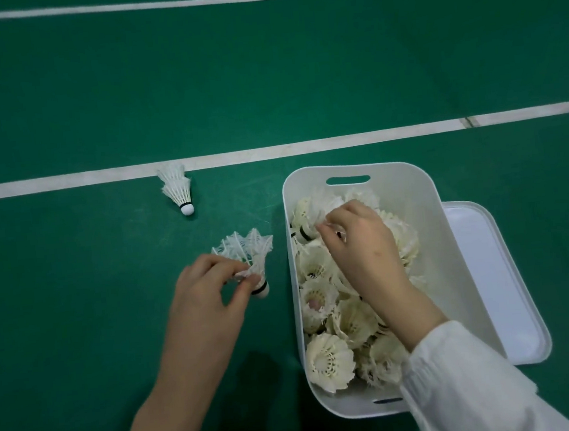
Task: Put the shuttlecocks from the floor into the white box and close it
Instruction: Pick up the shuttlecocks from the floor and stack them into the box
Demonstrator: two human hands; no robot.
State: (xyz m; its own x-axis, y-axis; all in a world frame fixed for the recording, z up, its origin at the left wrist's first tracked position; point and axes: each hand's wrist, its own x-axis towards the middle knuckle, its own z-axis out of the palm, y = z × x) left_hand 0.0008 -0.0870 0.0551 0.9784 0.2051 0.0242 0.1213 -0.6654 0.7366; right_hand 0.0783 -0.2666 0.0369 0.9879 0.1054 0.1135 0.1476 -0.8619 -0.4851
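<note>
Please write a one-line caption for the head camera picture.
Left hand pinches a shuttlecock beside the white box; right hand reaches inside it.

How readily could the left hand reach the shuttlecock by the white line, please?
Probably yes, once emptied: only bare floor separates the left hand from the lone shuttlecock, but it pinches another shuttlecock.

The white rectangular plastic box (427,209) and its flat white plastic lid (499,282) look smooth, faintly glossy. The white feathered shuttlecocks (328,362) look frayed; the green court floor (264,79) is matt.
</note>
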